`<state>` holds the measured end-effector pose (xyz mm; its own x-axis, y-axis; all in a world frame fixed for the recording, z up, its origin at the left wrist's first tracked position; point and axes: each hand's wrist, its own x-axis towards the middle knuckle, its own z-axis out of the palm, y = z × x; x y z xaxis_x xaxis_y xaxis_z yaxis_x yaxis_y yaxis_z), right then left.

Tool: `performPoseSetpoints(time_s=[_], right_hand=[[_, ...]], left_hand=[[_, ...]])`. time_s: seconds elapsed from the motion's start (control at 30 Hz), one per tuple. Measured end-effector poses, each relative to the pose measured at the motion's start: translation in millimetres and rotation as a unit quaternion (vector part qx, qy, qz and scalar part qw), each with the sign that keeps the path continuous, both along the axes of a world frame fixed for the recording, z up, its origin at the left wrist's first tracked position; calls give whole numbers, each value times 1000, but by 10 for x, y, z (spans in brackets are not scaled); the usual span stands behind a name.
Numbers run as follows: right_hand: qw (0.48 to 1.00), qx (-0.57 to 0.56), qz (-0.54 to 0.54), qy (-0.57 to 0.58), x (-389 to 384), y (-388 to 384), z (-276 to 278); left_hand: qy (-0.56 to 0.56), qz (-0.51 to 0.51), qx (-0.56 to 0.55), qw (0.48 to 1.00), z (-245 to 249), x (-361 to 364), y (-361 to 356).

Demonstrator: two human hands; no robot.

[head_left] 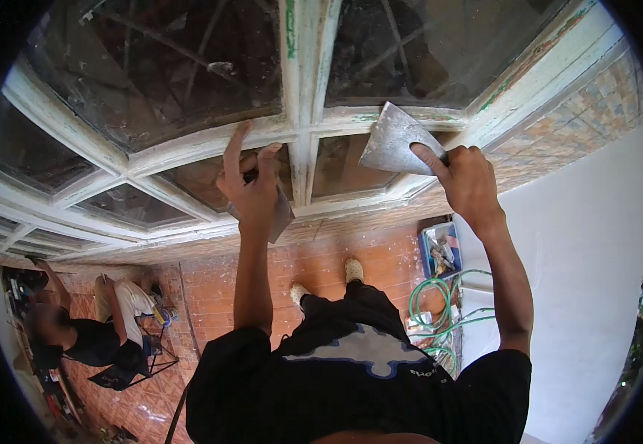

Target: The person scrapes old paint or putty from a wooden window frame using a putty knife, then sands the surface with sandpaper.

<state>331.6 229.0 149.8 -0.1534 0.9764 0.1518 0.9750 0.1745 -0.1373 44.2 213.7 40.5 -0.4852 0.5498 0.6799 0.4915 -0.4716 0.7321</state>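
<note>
My right hand [471, 189] is closed round the handle of a wide putty knife [397, 140]. The thumb presses on the blade, which lies over a horizontal bar of the white window frame [304, 140], near flaking green and white paint. My left hand [251, 181] is at the same bar, left of the upright post, with index finger and thumb raised and the fingertip at the wood. A flat grey piece [283, 217] with a straight edge sticks out behind its palm and wrist; its kind cannot be made out. The other fingers curl in, partly hidden.
Dusty glass panes [166, 74] fill the frame. On the tiled floor [225, 296] stands a blue bin [440, 248] of tools, beside a coiled green hose [432, 311]. A white wall [573, 281] is at right. Another person [92, 340] sits on a folding chair at lower left.
</note>
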Motion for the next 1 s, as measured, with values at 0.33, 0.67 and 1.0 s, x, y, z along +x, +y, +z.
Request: performPoseSetpoints(time_s=[0.33,0.67,1.0], right_hand=[[995,71,55,-36,-91,52,65],[998,36,38,-20,-95,33,112],[996,70,20,-60,-102,-24,94]], left_hand=[[-3,-30,-40,999,31,-35,-60],[22,-1,-8,1000,11,-99,-14],[14,-5,-1,1000,-16,-69,-19]])
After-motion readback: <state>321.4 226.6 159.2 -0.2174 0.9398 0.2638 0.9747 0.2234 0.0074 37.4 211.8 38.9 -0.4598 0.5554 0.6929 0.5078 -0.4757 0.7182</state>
